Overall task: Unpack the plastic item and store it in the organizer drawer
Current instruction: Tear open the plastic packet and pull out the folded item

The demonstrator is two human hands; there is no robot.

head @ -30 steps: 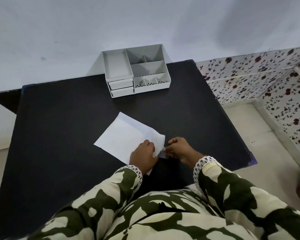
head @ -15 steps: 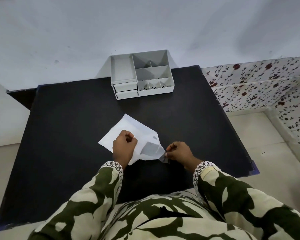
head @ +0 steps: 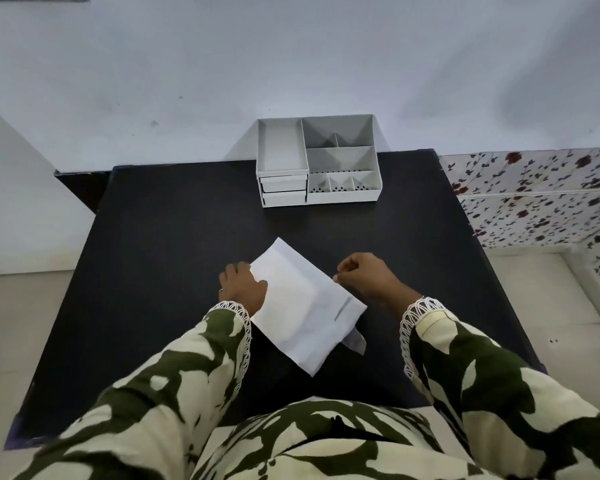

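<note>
Your left hand grips the flat white paper packet mid-frame on the black worktop; your right hand is closed, perhaps pinching its edge. White plastic organizer sits upper centre.

We have one view only, from a wide-angle camera worn on the head, looking forward and steeply down. Our patterned sleeves fill the bottom of the frame, very near the lens. The black table spans the middle, the white organizer sits upper centre against the wall, and a floral surface runs along the right edge.
</note>
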